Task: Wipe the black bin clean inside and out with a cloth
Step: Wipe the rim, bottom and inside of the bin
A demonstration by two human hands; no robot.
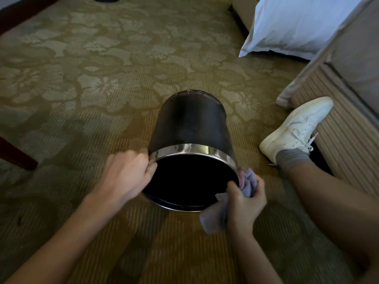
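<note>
The black bin [190,124] lies tipped on the patterned carpet, its open mouth facing me and its base pointing away. A shiny metal band rings the rim. My left hand [125,175] grips the rim on its left side, fingers curled over the edge. My right hand [245,199] clutches a bunched bluish-grey cloth [247,182] against the rim's lower right edge, with a loose end of the cloth hanging below the hand. The inside of the bin is dark and shows no detail.
My right leg with a white sneaker [297,128] stretches out to the right of the bin. A bed base [340,128] and a white pillow [295,25] stand at the right. A dark wooden furniture leg [16,154] is at the left edge.
</note>
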